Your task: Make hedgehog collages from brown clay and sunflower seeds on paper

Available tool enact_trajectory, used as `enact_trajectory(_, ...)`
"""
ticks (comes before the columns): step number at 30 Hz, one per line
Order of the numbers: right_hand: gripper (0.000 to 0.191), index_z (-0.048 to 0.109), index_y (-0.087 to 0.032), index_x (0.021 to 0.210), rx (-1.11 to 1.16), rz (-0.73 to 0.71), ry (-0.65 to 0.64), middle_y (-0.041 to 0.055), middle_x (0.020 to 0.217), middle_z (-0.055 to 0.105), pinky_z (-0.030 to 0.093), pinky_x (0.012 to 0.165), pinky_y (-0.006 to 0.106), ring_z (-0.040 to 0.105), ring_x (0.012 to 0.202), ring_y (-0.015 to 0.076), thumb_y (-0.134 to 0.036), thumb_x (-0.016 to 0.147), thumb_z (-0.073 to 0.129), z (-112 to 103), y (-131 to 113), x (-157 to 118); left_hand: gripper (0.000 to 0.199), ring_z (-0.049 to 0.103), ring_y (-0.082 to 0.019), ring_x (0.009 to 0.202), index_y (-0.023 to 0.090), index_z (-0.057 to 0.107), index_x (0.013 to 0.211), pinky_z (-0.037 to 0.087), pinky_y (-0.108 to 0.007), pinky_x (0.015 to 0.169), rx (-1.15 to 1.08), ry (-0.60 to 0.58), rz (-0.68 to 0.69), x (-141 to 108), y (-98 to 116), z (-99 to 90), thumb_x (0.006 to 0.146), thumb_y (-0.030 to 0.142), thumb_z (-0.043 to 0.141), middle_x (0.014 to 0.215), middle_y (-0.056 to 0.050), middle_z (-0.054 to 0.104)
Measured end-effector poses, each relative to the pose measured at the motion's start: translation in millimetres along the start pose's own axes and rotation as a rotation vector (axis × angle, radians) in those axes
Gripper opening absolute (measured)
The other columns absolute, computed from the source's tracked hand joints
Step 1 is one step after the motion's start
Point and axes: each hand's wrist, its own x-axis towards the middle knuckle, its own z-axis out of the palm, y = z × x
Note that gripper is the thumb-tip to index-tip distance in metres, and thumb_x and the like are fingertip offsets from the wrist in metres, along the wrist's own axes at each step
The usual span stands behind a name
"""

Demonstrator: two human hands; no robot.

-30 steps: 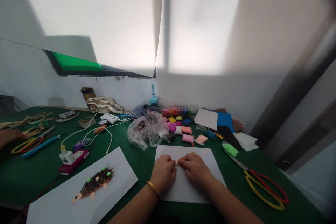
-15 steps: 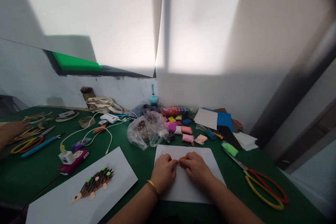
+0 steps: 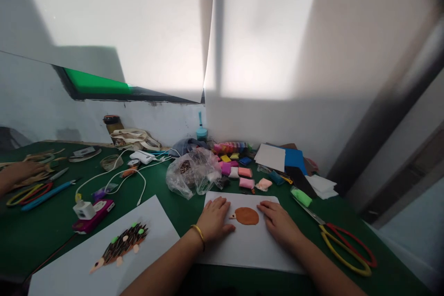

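Note:
A flat orange-brown oval of clay lies on a white sheet, with a small pale pointed piece bearing a dark dot at its left end. My left hand, with a gold bangle at the wrist, rests on the sheet left of the clay, its fingers stretched and holding nothing. To the right of the oval my right hand lies flat on the paper, fingers extended and holding nothing. On another white sheet at the left sits a hedgehog figure with dark spines and green and pink dots.
Colourful clay packets and a clear plastic bag lie behind the sheet. Scissors with red and yellow handles rest at the right beside green clay. A power bank with cables is at left. Another person's hand is far left.
Both my hands have moved apart and opened, uncovering the brown oval and the small pale piece. The view has shifted slightly.

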Motion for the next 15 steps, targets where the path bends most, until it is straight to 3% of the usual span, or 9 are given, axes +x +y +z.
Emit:
enact_trajectory(2,0.050,0.050,-0.028,0.127,-0.025,0.003,-0.006,0.0025,0.134,0.046,0.026,0.104,0.039,0.036,0.125,0.0215,-0.020,0.080,0.038,2.4,-1.6,0.3,0.080,0.019,-0.028,0.135,0.026,0.028,0.139,0.010,-0.050,0.109,0.004,-0.042,0.037,0.6,0.1,2.5,0.071,0.055,0.058,0.146,-0.008,0.028)
enact_trajectory(5,0.053,0.047,-0.033,0.128,-0.049,0.001,-0.023,-0.0001,0.137,0.043,0.023,0.105,0.041,0.033,0.127,0.0214,-0.017,0.078,0.040,4.4,-3.4,1.8,0.075,0.014,-0.028,0.136,0.030,0.028,0.138,0.004,-0.055,0.108,0.016,-0.068,0.081,-0.2,0.7,5.8,0.074,0.057,0.054,0.148,-0.006,0.025)
enact_trajectory(15,0.056,0.048,-0.037,0.126,-0.085,0.012,-0.035,0.0007,0.135,0.044,0.024,0.101,0.043,0.034,0.126,0.0234,-0.014,0.075,0.042,2.6,-10.8,1.1,0.068,0.013,-0.030,0.137,0.035,0.034,0.135,0.003,-0.057,0.107,0.019,-0.076,0.073,-1.0,2.1,4.3,0.074,0.057,0.054,0.148,-0.005,0.025)
